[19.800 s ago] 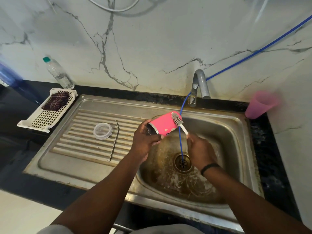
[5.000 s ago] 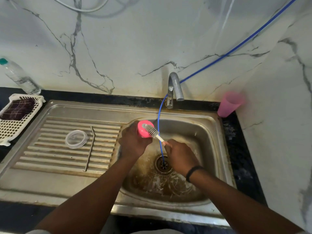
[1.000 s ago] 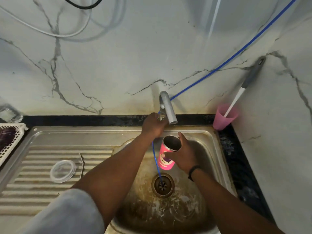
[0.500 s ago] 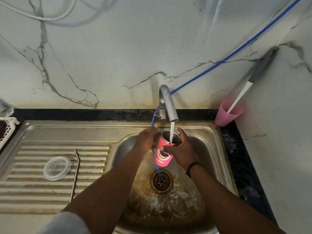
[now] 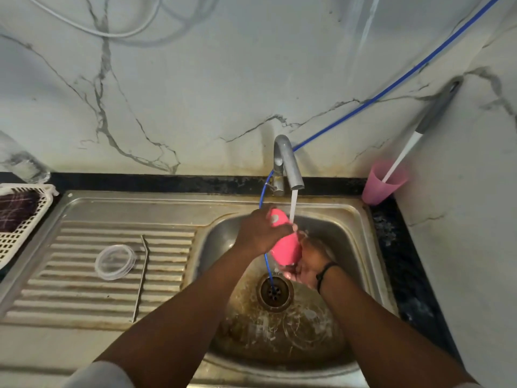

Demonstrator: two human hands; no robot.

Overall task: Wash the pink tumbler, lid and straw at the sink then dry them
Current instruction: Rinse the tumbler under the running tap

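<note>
The pink tumbler is upside down over the sink basin, its base up and its mouth pointing down. Water from the tap runs onto it. My left hand grips the tumbler's upper body from the left. My right hand is wrapped around the lower end near the mouth, wet and partly hidden behind the tumbler. The clear lid lies flat on the ribbed drainboard, and the metal straw lies just to its right.
A pink cup with a long brush in it stands at the back right corner. A white basket with a dark cloth sits at the left edge, a clear bottle behind it. A blue hose drops into the drain.
The tumbler was upright and filling under the tap in my right hand; now it is tipped upside down. My left hand has moved from its side onto its upper body.
</note>
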